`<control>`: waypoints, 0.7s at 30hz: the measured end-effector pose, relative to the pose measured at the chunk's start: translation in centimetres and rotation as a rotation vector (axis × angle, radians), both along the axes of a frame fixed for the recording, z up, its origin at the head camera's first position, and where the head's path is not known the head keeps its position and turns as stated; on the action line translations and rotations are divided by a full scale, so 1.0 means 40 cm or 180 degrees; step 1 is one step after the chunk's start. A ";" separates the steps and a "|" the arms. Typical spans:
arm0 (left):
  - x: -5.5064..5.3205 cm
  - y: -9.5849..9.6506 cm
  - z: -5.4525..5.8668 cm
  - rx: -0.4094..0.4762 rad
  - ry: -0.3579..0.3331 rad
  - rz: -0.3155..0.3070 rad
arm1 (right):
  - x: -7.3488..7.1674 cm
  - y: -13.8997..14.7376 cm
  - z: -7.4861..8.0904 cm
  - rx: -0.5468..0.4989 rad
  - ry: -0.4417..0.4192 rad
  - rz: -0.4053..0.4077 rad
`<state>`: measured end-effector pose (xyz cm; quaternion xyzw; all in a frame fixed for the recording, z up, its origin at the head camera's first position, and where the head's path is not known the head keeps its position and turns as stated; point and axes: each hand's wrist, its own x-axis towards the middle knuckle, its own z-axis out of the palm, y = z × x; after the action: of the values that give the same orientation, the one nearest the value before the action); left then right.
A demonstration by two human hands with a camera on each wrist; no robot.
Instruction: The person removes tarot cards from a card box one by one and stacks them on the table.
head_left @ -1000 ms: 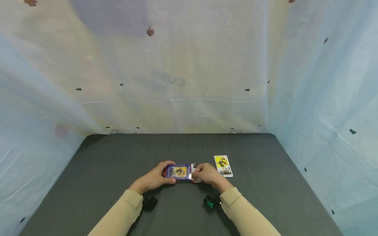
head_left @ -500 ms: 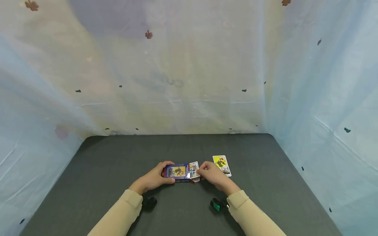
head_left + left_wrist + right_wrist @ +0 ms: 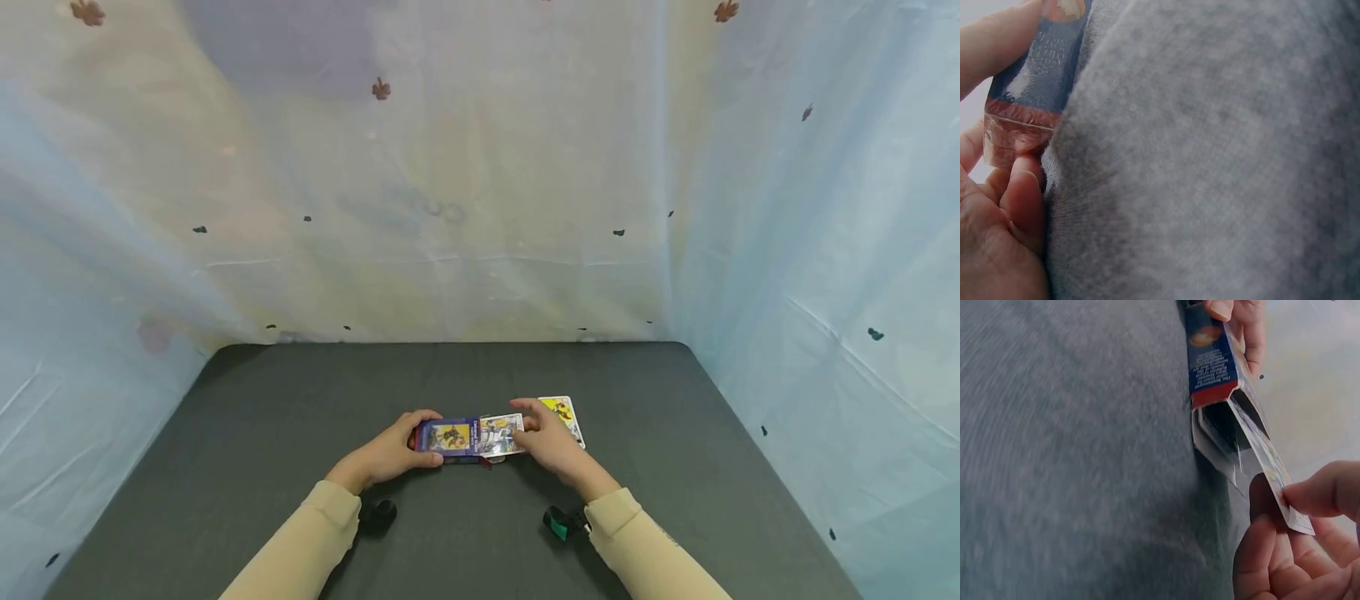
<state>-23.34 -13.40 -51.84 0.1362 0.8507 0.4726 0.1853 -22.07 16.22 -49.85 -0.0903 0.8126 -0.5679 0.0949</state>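
My left hand [image 3: 386,452] grips the closed end of a purple-blue card box [image 3: 450,437], thumb along the near side and fingers along the far side. Out of the box's right end sticks a picture card [image 3: 498,435], its left part still inside. My right hand [image 3: 553,446] pinches that card's outer end between thumb and fingers, as the right wrist view shows. There the box's end flaps [image 3: 1213,449] hang open below the card. A loose card with a yellow picture [image 3: 561,408] lies on the table behind my right hand, which partly covers it.
A dark grey cloth covers the table [image 3: 337,383]. Pale plastic sheeting [image 3: 480,167] hangs behind it and at both sides. A black strap with a green patch [image 3: 558,525] sits under the right wrist; another black piece [image 3: 378,518] is under the left.
The right hand has moved from the box's opening to the right, drawing a card partway out. The left hand and box have stayed nearly in place. The loose card is now more covered.
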 end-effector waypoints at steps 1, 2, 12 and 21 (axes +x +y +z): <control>-0.001 0.001 -0.001 0.0000 -0.0005 -0.0010 | 0.002 0.004 0.004 0.0086 0.0054 0.0016; -0.003 0.002 -0.002 0.0013 -0.0008 -0.0018 | 0.004 0.008 0.007 0.0183 0.0120 0.0049; -0.004 0.003 -0.024 0.0080 -0.0056 -0.0096 | 0.020 0.031 0.019 0.0842 0.0297 0.0618; -0.007 -0.005 -0.010 0.0101 -0.0004 -0.0052 | 0.025 0.020 0.037 0.1035 0.0422 0.0587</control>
<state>-23.62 -13.60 -52.26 0.1457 0.8418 0.4847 0.1875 -21.06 17.01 -48.35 -0.1851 0.8864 -0.4109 0.1061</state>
